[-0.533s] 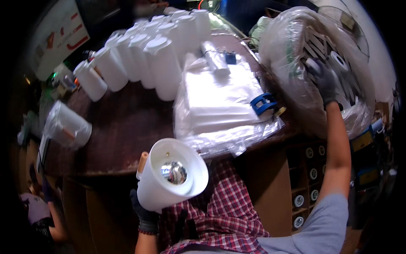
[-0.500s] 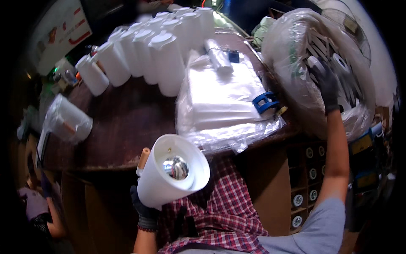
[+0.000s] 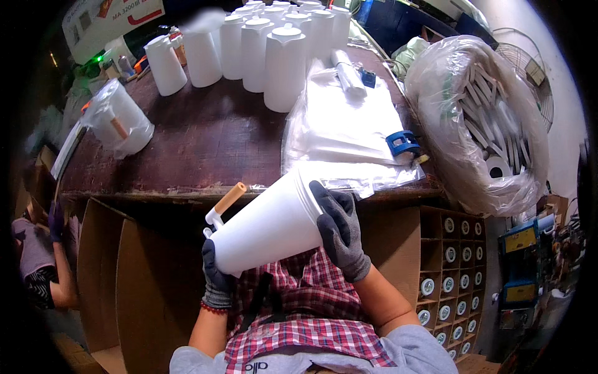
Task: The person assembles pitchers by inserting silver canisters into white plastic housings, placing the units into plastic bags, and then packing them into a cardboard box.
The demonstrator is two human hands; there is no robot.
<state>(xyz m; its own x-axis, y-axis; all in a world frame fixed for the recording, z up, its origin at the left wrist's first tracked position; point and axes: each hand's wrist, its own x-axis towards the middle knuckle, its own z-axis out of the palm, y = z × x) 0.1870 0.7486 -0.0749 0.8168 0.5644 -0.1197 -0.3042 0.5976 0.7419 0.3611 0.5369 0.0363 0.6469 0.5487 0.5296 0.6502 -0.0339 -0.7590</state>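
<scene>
White jug [image 3: 265, 227] clasped in both gloved hands.

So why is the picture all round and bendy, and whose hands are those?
The camera sits on a person's head and looks down, and its wide lens bends straight edges. No robot here: both gloved hands belong to that person. The left hand holds the bottom of a white plastic jug and the right hand grips its wide end. On the brown table stand more white jugs, one bagged jug, a stack of clear plastic bags and a blue tape dispenser. The big sack on the right holds white parts.
</scene>
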